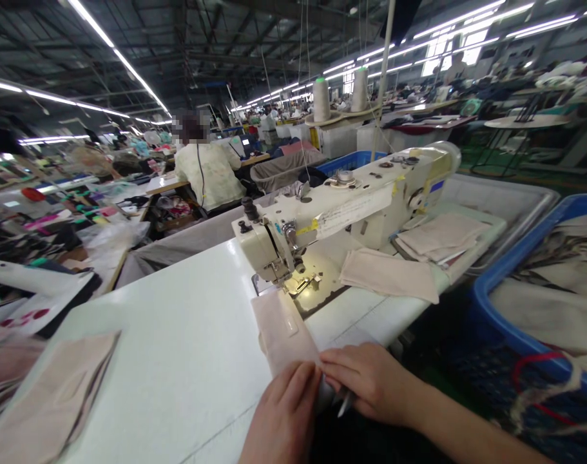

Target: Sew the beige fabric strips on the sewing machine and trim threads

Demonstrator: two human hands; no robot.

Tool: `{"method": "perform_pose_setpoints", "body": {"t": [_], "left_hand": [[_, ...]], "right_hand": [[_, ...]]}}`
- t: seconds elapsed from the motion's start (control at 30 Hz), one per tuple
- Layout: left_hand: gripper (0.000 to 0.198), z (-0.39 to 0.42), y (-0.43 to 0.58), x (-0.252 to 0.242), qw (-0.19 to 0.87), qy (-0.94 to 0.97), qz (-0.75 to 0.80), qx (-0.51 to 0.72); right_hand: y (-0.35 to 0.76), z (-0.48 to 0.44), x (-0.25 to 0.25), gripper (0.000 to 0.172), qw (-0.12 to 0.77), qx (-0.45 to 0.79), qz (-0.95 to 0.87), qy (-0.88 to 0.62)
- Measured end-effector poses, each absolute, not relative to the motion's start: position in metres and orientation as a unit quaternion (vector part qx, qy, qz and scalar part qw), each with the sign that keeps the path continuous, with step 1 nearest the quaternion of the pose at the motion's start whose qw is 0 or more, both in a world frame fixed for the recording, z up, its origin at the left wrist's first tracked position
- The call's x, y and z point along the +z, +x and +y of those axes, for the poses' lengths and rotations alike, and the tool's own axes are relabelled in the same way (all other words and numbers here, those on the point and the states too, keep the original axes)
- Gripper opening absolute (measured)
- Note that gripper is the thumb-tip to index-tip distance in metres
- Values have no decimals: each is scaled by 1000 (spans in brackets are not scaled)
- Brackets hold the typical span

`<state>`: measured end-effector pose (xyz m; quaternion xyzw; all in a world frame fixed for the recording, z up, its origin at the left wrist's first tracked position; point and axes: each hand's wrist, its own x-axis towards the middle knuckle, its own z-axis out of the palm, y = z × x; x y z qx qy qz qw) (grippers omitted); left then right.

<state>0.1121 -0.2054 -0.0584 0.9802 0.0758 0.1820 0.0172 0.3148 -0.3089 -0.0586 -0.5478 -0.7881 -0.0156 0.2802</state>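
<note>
A beige fabric piece (283,332) with a small rectangular patch lies on the white sewing table (177,322), its far end at the needle area of the sewing machine (332,200). Both hands are at its near end. My left hand (288,409) has its fingers closed on the fabric edge. Beside it, touching the same corner, my right hand (365,380) is closed, with a small pointed metal tool (344,405) sticking out below its fingers. The fingertips partly hide the fabric's near edge.
Beige pieces (390,274) lie right of the needle, with another stack (441,235) behind. More fabric (61,393) rests at the table's left. A blue basket (481,290) of cloth stands right. A person (209,171) sits beyond the machine.
</note>
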Motion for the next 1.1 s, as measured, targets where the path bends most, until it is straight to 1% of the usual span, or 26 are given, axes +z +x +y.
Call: {"method": "perform_pose_setpoints", "body": {"t": [0.27, 0.37, 0.5, 0.57, 0.63, 0.7, 0.77, 0.83, 0.93, 1.0, 1.1], "left_hand": [[45, -197, 119, -46, 70, 978, 83, 179], [46, -193, 121, -44, 81, 977, 87, 175], [41, -186, 124, -42, 79, 978, 88, 171], [40, -182, 126, -41, 81, 979, 87, 164], [41, -176, 128, -39, 85, 981, 87, 153], [41, -171, 130, -37, 87, 981, 93, 145], [40, -167, 132, -35, 88, 981, 98, 143], [39, -163, 134, -33, 89, 981, 99, 144], [38, -158, 136, -31, 83, 981, 95, 146], [38, -154, 138, -30, 79, 982, 95, 146], [37, -150, 140, -29, 80, 982, 99, 142]], "right_hand": [[317, -295, -53, 15, 228, 28, -787, -572], [319, -290, -51, 16, 213, 34, -784, -582], [319, -284, -47, 20, 198, 49, -783, -587], [321, -281, -46, 15, 212, 49, -773, -596], [328, -279, -46, 11, 246, 38, -745, -619], [339, -277, -44, 13, 284, 11, -696, -659], [353, -277, -41, 18, 295, -20, -639, -710], [368, -277, -37, 21, 267, -41, -583, -766], [385, -277, -30, 19, 199, -60, -516, -831], [391, -277, -28, 18, 165, -57, -496, -850], [395, -275, -27, 14, 143, -35, -502, -852]]}}
